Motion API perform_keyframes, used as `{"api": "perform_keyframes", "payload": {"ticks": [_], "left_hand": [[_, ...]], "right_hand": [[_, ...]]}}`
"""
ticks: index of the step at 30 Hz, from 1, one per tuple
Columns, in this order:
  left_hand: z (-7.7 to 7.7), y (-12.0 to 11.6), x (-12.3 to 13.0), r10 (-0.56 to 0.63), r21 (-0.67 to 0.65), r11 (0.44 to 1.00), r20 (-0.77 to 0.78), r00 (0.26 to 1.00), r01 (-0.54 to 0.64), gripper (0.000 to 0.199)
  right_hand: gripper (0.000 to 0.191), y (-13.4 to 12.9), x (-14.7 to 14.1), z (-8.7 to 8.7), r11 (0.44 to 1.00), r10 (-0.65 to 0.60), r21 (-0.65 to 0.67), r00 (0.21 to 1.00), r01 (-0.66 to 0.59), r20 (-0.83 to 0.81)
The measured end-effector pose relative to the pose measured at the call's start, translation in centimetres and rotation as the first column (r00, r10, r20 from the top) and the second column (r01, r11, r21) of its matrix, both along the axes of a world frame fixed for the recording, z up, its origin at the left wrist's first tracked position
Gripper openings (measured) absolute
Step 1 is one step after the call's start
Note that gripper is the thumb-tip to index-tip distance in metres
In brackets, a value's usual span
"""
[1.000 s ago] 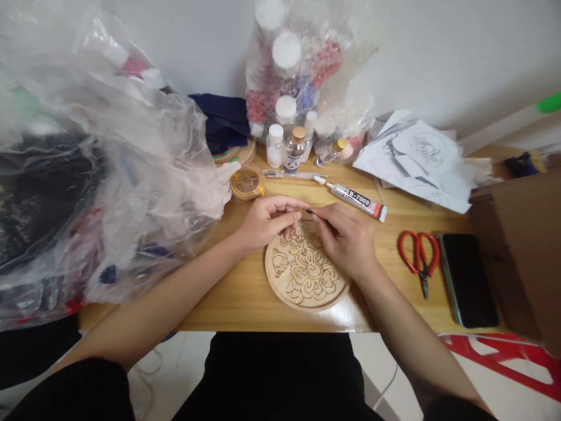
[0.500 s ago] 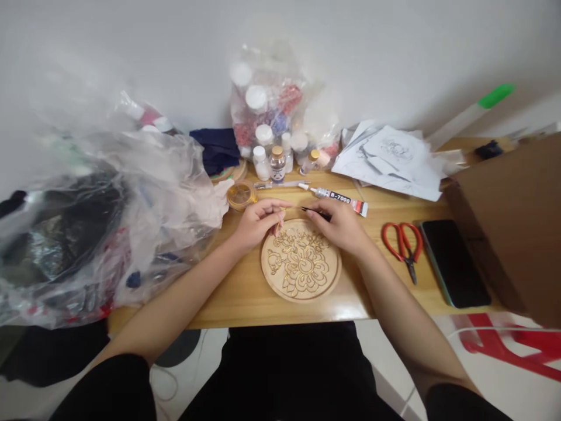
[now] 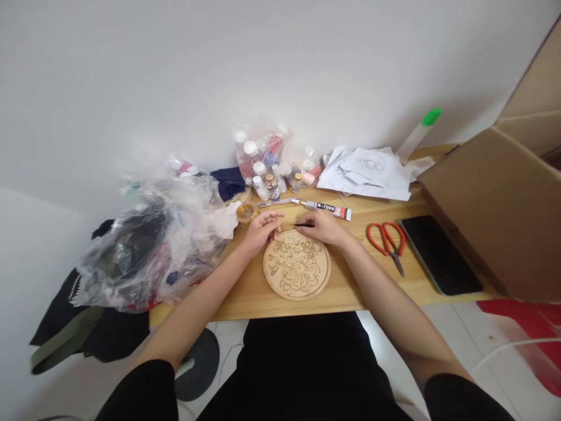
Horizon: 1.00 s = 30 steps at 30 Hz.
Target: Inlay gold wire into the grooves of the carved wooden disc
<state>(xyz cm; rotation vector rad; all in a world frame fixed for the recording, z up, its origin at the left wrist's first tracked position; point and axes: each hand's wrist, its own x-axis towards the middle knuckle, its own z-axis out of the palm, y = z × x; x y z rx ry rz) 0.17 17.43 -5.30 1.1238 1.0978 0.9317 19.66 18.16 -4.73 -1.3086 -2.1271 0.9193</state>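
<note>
A round wooden board [image 3: 322, 278] lies near the table's front edge, with a flower design outlined in gold on it. At its upper left edge my left hand [image 3: 263, 231] has its fingers drawn together around a thin gold strand, of which only a little shows. Over the upper right edge, my right hand [image 3: 324, 227] is closed on black tweezers [image 3: 303, 225], whose tips point left toward the other hand. A glue tube [image 3: 326, 208] marked B-7000 lies just behind my right hand. Behind my left hand is a round amber case [image 3: 246, 213].
Red-handled pliers [image 3: 388, 240] and a phone [image 3: 440, 254] lie to the right, beside a cardboard box [image 3: 491, 210]. Paper drawings [image 3: 366, 172] and bagged bottles [image 3: 258, 149] stand along the wall. Crumpled plastic bags [image 3: 193, 234] cover the left side.
The camera view has shifted, showing more wall and box. Both hands stay near the board's upper edge, left with the gold strand, right with the tweezers, whose tips now lie more level.
</note>
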Motion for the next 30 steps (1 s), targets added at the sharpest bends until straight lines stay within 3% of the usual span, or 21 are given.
{"api": "perform_keyframes", "payload": {"ticks": [5, 15, 22, 30], "left_hand": [[0.8, -0.3, 0.6, 0.022, -0.024, 0.999, -0.039, 0.999, -0.023, 0.026], [1.7, -0.1, 2.0, 0.073, 0.018, 0.997, -0.114, 0.991, -0.071, 0.015], [3.3, -0.5, 3.4, 0.102, 0.152, 0.985, -0.161, 0.982, -0.078, 0.011], [3.4, -0.5, 4.1, 0.074, 0.225, 0.974, -0.185, 0.98, -0.031, 0.012]], "right_hand": [[0.014, -0.4, -0.1, 0.0, 0.999, 0.036, -0.022, 0.998, -0.037, -0.049], [0.031, -0.6, -1.0, -0.5, 0.997, -0.075, 0.005, 0.968, 0.078, -0.239], [0.034, -0.8, -1.4, -0.4, 0.994, -0.078, -0.107, 0.895, 0.034, -0.44], [0.029, -0.5, -1.4, -0.5, 0.973, -0.172, -0.229, 0.771, 0.035, -0.614]]}}
